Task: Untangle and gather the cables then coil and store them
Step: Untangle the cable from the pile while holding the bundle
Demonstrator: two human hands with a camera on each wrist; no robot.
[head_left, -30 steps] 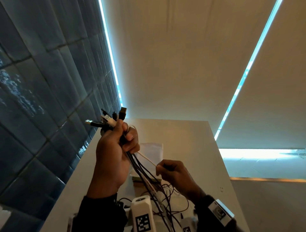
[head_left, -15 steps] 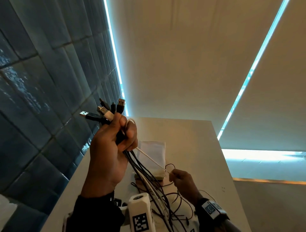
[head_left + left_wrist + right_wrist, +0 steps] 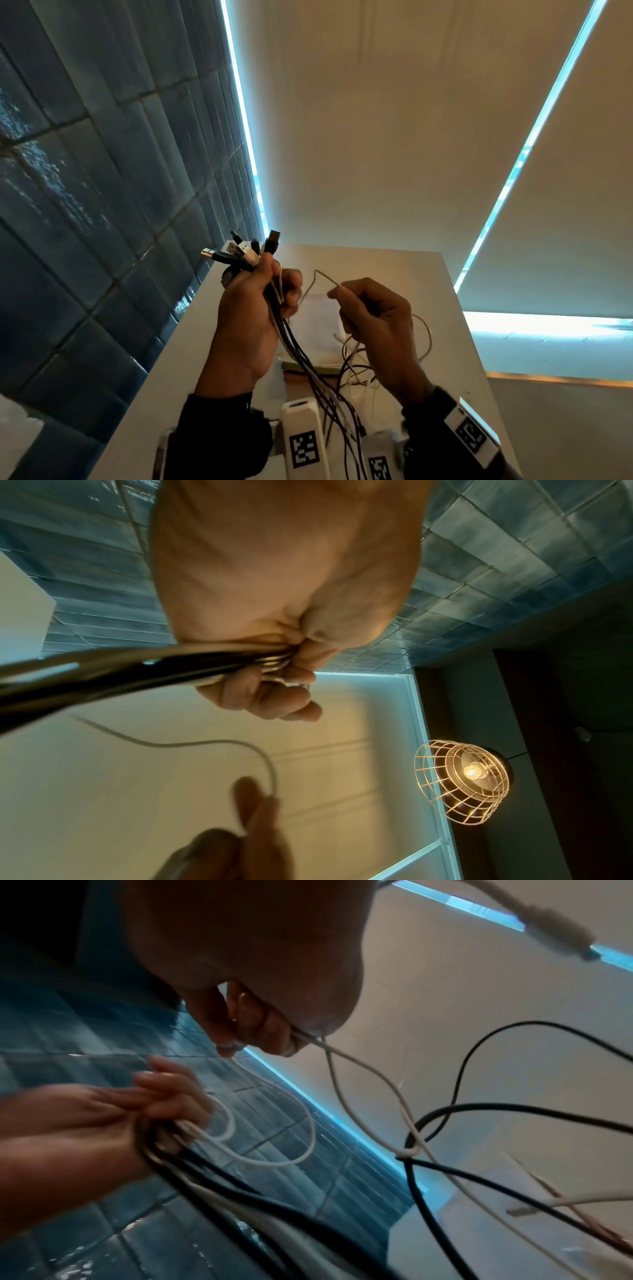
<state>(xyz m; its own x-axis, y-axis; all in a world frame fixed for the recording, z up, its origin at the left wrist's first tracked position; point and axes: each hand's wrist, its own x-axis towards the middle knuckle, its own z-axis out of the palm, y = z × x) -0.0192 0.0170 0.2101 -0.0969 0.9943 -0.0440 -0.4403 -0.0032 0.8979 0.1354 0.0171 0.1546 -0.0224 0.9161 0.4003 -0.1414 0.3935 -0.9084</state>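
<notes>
Up in the head view, the left hand (image 3: 251, 308) is fisted round a bundle of black and white cables (image 3: 294, 346), plug ends (image 3: 246, 253) fanning above the thumb, strands trailing down to the white tabletop (image 3: 394, 267). The right hand (image 3: 380, 329) pinches a thin white cable (image 3: 320, 274) that arcs between both hands.

From the left wrist, curled fingers (image 3: 270, 696) clamp the bundle (image 3: 137, 669); the thin cable (image 3: 205, 744) runs to blurred fingertips (image 3: 250, 799) below. A wire-caged pendant lamp (image 3: 462, 780) glows.

From the right wrist, thumb and forefinger (image 3: 274, 1031) nip the white cable (image 3: 359, 1069), which is knotted with a black cable (image 3: 479, 1110).
</notes>
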